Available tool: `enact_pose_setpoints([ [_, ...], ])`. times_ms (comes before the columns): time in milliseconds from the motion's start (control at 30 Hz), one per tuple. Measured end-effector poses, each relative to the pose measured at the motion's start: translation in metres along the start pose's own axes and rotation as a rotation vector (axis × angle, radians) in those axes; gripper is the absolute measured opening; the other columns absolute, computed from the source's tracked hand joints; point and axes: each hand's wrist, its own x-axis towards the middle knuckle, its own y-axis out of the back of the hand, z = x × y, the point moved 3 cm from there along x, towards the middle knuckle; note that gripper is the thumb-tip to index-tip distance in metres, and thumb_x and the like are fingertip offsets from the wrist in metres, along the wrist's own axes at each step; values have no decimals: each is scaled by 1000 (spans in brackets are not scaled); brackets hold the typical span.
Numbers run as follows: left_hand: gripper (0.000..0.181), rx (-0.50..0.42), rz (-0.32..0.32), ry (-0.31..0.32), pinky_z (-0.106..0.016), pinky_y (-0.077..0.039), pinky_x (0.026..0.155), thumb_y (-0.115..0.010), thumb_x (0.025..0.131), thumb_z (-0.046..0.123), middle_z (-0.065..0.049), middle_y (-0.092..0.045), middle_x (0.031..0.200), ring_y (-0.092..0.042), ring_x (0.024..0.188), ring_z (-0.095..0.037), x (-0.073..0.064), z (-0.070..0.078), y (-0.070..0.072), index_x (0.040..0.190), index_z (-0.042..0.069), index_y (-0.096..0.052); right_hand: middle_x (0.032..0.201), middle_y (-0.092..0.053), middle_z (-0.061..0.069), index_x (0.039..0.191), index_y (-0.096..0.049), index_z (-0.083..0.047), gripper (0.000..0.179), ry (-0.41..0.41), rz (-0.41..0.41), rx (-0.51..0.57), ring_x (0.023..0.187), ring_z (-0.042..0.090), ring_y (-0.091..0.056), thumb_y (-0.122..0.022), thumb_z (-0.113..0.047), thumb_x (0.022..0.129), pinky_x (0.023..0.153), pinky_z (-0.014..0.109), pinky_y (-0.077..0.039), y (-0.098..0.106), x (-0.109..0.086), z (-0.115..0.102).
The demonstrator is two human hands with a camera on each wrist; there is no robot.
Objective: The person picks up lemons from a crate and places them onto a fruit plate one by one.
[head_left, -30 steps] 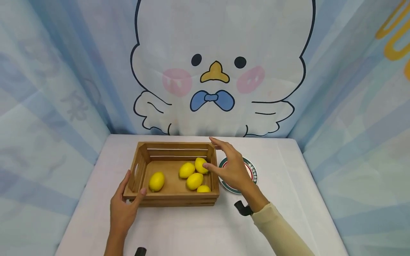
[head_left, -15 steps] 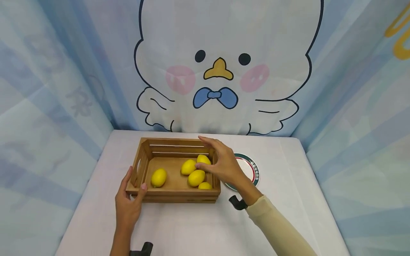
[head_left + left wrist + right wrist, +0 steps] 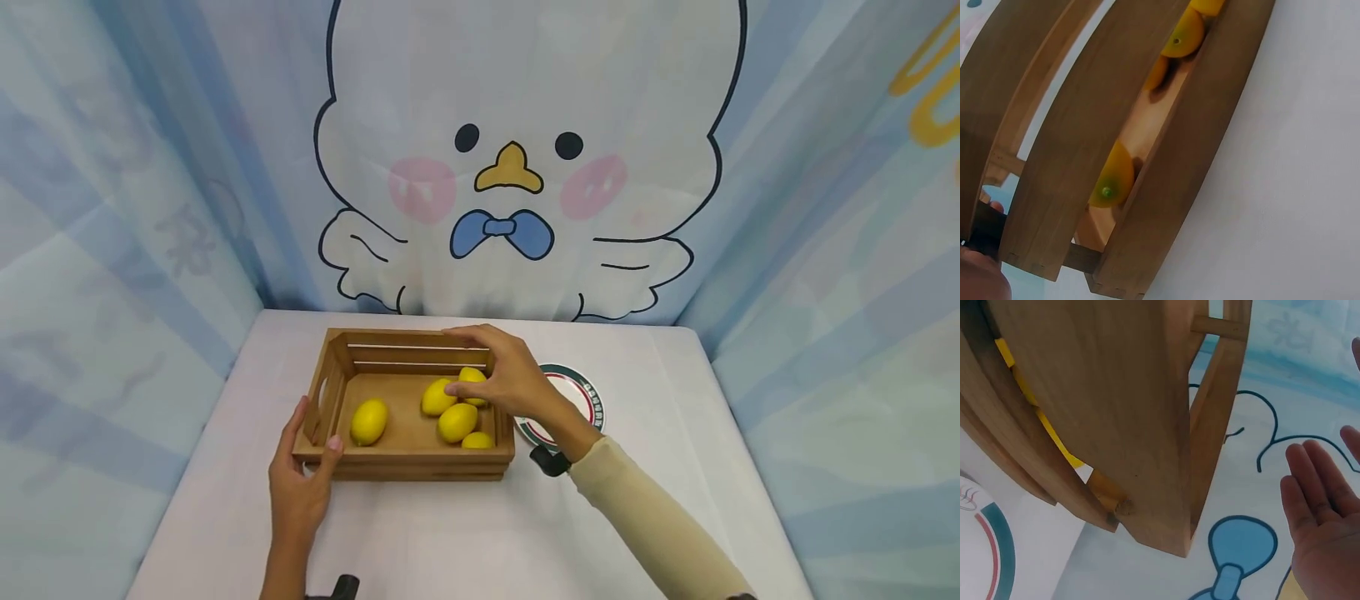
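A slatted wooden crate (image 3: 405, 469) stands on the table with several yellow lemons in it. One lemon (image 3: 370, 422) lies alone at the left; the others, among them a lemon (image 3: 457, 423), cluster at the right end. My left hand (image 3: 296, 492) grips the crate's front left corner, thumb over the front edge and fingers along the side wall. Over the right end hovers my right hand (image 3: 513, 375), holding nothing, its thumb near the rear lemons. In the right wrist view the fingers of the right hand (image 3: 1329, 531) are spread and fairly straight beside the crate's wall (image 3: 1122, 425).
A round plate (image 3: 595, 398) with a green and red rim sits just right of the crate, partly behind the right forearm. White cloth (image 3: 420, 542) covers the table. Curtains (image 3: 510, 292) with a cartoon bird rise behind and at both sides.
My right hand has moved left, from the crate's right edge to over the lemons inside. The left hand keeps its grip on the corner, and the lemons lie as before.
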Motion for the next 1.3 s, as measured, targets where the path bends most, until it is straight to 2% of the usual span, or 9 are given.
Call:
enact_pose_setpoints([
  [133, 74, -1, 8, 6, -39, -19, 134, -74, 100, 20, 6, -35, 174, -24, 164, -21, -1, 0, 1, 165, 32, -39, 147, -64, -4, 148, -62, -22, 70, -7, -44, 21, 135, 26, -62, -90, -38, 85, 115, 50, -50, -3, 9, 2],
  [333, 74, -11, 8, 4, -40, -18, 135, -75, 100, 19, 5, -35, 173, -25, 164, -21, -1, 1, -1, 164, 31, -40, 147, -64, -6, 146, -64, -23, 66, -1, -130, 88, 137, 24, -61, -90, -29, 86, 117, 48, -49, -10, 18, 9],
  [533, 75, 1, 9, 3, -22, -19, 131, -74, 100, 16, 2, -35, 174, -25, 164, -23, -2, 1, -2, 165, 29, -39, 148, -64, -7, 147, -63, -20, 68, -7, -217, 117, 139, 22, -61, -91, -30, 85, 118, 46, -49, -17, 29, 14],
  [633, 75, 0, 13, 1, -20, -20, 130, -74, 100, 16, 3, -36, 173, -26, 164, -23, -2, 2, -1, 164, 29, -40, 148, -65, -4, 147, -64, -20, 69, -4, -262, 121, 139, 23, -62, -91, -30, 84, 118, 44, -49, -19, 35, 13],
  [767, 74, -7, 13, -1, -22, -20, 131, -74, 100, 16, 4, -37, 173, -26, 164, -22, -1, 2, -2, 165, 28, -40, 149, -65, -1, 146, -64, -20, 67, -15, -329, 111, 140, 19, -60, -90, -33, 85, 120, 40, -46, -21, 44, 13],
  [900, 74, 3, 16, -7, -10, -21, 124, -74, 100, 16, 2, -37, 173, -27, 163, -23, 0, 3, -1, 165, 27, -40, 150, -64, 2, 145, -65, -21, 66, -13, -395, 87, 142, 22, -59, -90, -33, 85, 122, 41, -44, -22, 50, 11],
  [1067, 74, 11, 29, -10, -5, -24, 119, -75, 100, 16, 2, -38, 172, -29, 162, -22, 0, 4, 2, 164, 26, -41, 147, -67, 5, 145, -65, -17, 64, 34, -487, 43, 142, 27, -58, -89, -26, 87, 122, 43, -44, -27, 61, 7],
  [1133, 74, 7, 28, -10, -6, -23, 120, -74, 100, 15, 1, -37, 173, -28, 163, -22, 0, 3, 1, 165, 24, -40, 146, -68, 2, 143, -66, -17, 61, 43, -530, 33, 142, 25, -59, -89, -24, 87, 122, 40, -44, -29, 65, 7],
  [1300, 73, -4, 25, -5, -5, -21, 120, -73, 100, 13, 0, -37, 173, -28, 162, -20, -1, -1, 0, 164, 26, -41, 142, -69, -6, 139, -70, -20, 55, 2, -654, 48, 140, 18, -60, -89, -21, 87, 121, 34, -45, -35, 74, 13],
])
